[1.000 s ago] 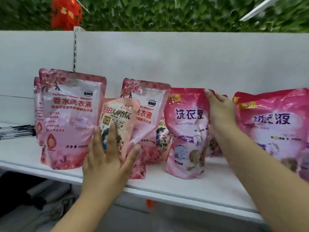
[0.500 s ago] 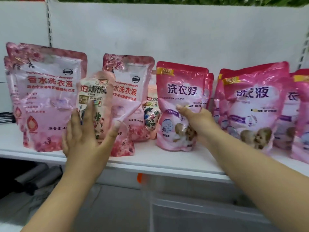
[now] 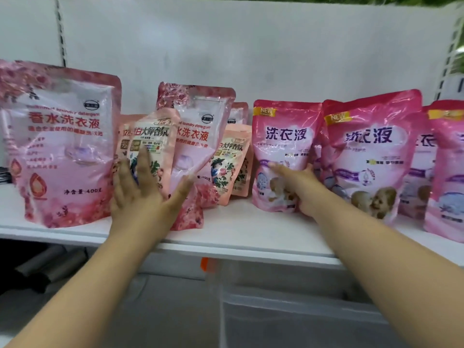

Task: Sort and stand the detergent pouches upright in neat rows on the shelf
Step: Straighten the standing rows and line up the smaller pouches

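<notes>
Detergent pouches stand along the white shelf (image 3: 241, 234). My left hand (image 3: 145, 189) presses with straight, spread fingers against a small peach pouch (image 3: 153, 136), which leans on a tilted rose-print pouch (image 3: 198, 136). A big rose-print pouch (image 3: 62, 146) stands at the far left. My right hand (image 3: 296, 184) lies with extended fingers across the lower front of a bright pink pouch (image 3: 283, 136). Another bright pink pouch (image 3: 371, 146) stands right beside it, touching it. A second peach pouch (image 3: 231, 162) stands between the rose and pink ones.
More pink pouches (image 3: 447, 172) continue to the right edge. A white back panel (image 3: 251, 51) closes the shelf behind. Below the shelf sits a clear plastic bin (image 3: 288, 315). Dark items (image 3: 45, 267) lie at lower left.
My right hand came down from the pink pouch's top edge to its lower front. That pouch now stands against the pink pouch to its right. My left hand stays on the peach pouch.
</notes>
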